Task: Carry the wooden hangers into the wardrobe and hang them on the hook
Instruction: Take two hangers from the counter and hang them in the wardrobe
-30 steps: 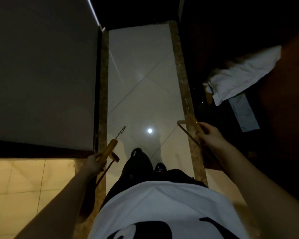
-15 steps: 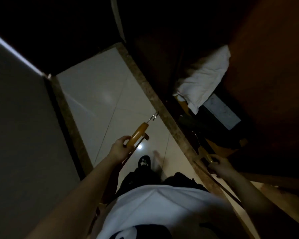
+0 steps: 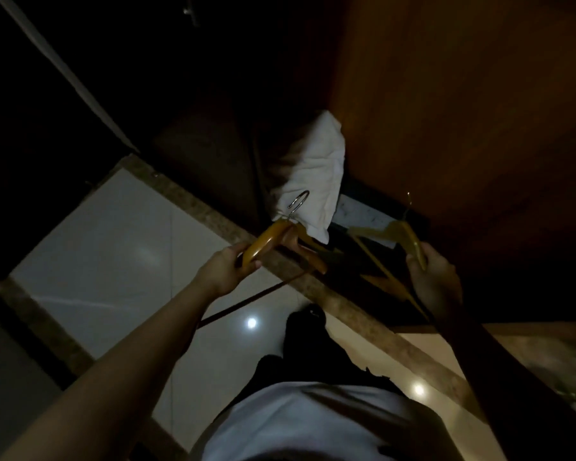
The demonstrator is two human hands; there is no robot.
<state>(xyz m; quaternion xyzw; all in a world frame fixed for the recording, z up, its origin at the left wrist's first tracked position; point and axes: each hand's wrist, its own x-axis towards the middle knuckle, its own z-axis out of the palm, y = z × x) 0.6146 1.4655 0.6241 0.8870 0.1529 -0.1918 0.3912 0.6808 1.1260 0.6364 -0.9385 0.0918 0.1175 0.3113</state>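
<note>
A: Wooden, both hangers, and not hung yet?

B: Not hung yet. Left hanger (image 3: 268,242) grasped at one shoulder by the left hand (image 3: 225,267), fingers curled round the wood. Metal hook (image 3: 298,199) free, pointing away from the hand. Right hanger (image 3: 409,241) grasped by the right hand (image 3: 434,281) in a similar way, fingers closed on one arm of it.

A: Inside the wardrobe, or outside?

B: Only at its edge, as judged. Dark wooden wardrobe panel (image 3: 463,111) just beyond the right hand. Right hanger over the dark inside. Left hanger above the stone threshold (image 3: 213,214), between the tiled floor (image 3: 113,244) and the wardrobe. White cloth (image 3: 313,174) lying ahead of both hands, behind the metal hook.

A: So what remains?

B: Carrying nearly done, hanging not started. No wardrobe hook or rail to be seen ahead of the hands, too dark there. Probably necessary to raise both hangers and find it first.

A: Any brand, label, writing?

B: Nothing readable. Pale sheet (image 3: 359,211) between the two hands, beside the white cloth, maybe printed, but too dim and blurred to tell. No mark visible on either hanger.
</note>
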